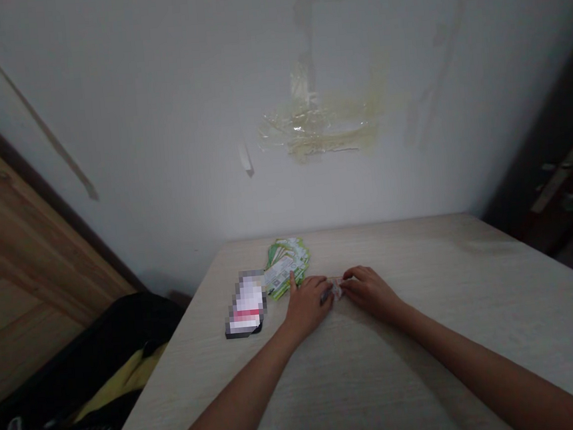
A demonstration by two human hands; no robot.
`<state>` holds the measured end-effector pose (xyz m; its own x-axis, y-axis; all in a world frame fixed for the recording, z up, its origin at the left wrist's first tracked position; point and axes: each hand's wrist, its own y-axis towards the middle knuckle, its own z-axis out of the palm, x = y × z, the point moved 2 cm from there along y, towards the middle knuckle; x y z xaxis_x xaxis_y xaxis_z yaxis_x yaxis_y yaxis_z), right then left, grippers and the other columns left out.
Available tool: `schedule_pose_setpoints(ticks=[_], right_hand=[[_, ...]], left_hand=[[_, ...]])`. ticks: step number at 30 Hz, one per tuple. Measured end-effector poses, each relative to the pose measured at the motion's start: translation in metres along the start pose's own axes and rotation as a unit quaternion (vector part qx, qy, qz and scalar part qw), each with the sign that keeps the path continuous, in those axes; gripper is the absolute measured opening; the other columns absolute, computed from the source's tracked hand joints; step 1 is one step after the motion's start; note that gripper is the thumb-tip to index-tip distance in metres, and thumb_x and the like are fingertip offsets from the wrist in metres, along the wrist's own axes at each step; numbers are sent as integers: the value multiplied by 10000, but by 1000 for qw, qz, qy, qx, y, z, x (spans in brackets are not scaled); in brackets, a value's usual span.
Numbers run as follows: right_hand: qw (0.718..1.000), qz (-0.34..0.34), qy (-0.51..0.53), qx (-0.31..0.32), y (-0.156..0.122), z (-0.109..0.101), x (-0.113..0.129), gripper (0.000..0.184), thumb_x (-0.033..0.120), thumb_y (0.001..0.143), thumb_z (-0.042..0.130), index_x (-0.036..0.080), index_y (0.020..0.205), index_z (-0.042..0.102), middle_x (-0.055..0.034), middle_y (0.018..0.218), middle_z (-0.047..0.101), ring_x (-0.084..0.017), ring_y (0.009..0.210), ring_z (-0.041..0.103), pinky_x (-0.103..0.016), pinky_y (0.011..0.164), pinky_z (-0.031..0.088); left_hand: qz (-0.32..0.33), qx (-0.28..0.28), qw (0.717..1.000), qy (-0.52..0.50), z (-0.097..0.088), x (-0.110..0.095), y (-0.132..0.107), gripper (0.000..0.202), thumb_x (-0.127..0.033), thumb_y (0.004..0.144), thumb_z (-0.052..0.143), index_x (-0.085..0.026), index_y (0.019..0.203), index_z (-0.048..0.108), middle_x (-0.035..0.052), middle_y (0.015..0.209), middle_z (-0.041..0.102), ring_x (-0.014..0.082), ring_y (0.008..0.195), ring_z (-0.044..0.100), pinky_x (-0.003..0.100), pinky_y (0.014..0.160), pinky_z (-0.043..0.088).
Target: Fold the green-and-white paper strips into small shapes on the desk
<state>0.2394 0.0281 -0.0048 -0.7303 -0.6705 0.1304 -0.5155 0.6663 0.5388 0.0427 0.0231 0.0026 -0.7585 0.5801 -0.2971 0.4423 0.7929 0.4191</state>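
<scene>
My left hand (310,304) rests low over the table with its fingers curled onto a small, pale printed piece (336,289), which could be paper or plastic film. From the other side my right hand (368,289) pinches the same piece between thumb and fingers. Much of it is hidden under the fingertips, and its exact kind cannot be made out. Just beyond my left hand lies a fanned pile of green-and-white printed cards (287,268). A phone (247,305) with a blurred-out lit screen lies left of that hand.
Everything sits on a pale wood-grain table (450,254) pushed against a white wall (168,118) with old tape on it. To the left are a dark bag with yellow cloth (125,376) and a wooden panel (29,251). A dark door with a handle (564,177) stands right.
</scene>
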Motion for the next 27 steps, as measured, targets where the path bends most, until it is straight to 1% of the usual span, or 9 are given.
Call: schedule_pose_setpoints(ticks=[6, 9, 16, 20, 23, 27], right_hand=[[1000, 24, -9, 9, -1, -2, 6, 220, 221, 891, 591, 225, 1083, 697, -96, 1033, 622, -219, 967, 561, -390, 873, 458], [999, 31, -14, 16, 0, -3, 9, 220, 220, 892, 589, 228, 1083, 699, -97, 1011, 612, -218, 957, 553, -381, 860, 457], [999, 34, -5, 37, 2, -2, 14, 218, 240, 929, 534, 200, 1062, 703, -93, 951, 591, -203, 913, 539, -353, 832, 463], [999, 23, -1, 40, 3, -1, 15, 226, 244, 940, 516, 202, 1066, 698, -90, 957, 608, -204, 934, 541, -349, 842, 461], [999, 20, -12, 43, 3, -1, 14, 227, 254, 943, 513, 214, 1082, 688, -83, 970, 621, -206, 960, 544, -360, 865, 451], [998, 26, -18, 57, 4, -2, 13, 217, 249, 930, 535, 215, 1098, 669, -74, 975, 633, -201, 953, 556, -345, 856, 449]], left_hand=[[1, 8, 1000, 0, -1, 0, 0, 227, -324, 908, 561, -326, 1122, 637, -6, 1215, 647, 198, 1166, 553, 598, 1155, -75], [-1, 7, 1000, -1, 0, 1, 0, 221, -334, 910, 561, -328, 1117, 637, -8, 1210, 648, 198, 1164, 552, 607, 1146, -87], [0, 7, 1000, 3, 1, 0, 0, 220, -330, 911, 557, -331, 1117, 636, -4, 1210, 647, 205, 1168, 544, 616, 1138, -91], [-2, 14, 1000, 9, -1, -1, 0, 234, -333, 921, 538, -339, 1138, 627, -1, 1221, 643, 207, 1171, 540, 627, 1133, -87], [-5, 17, 1000, 14, -1, -1, 0, 236, -329, 915, 550, -342, 1138, 625, -6, 1233, 636, 207, 1175, 535, 640, 1123, -96], [-10, 20, 1000, 10, 0, 0, 1, 248, -338, 912, 556, -348, 1153, 617, -4, 1232, 636, 213, 1180, 530, 666, 1101, -121]])
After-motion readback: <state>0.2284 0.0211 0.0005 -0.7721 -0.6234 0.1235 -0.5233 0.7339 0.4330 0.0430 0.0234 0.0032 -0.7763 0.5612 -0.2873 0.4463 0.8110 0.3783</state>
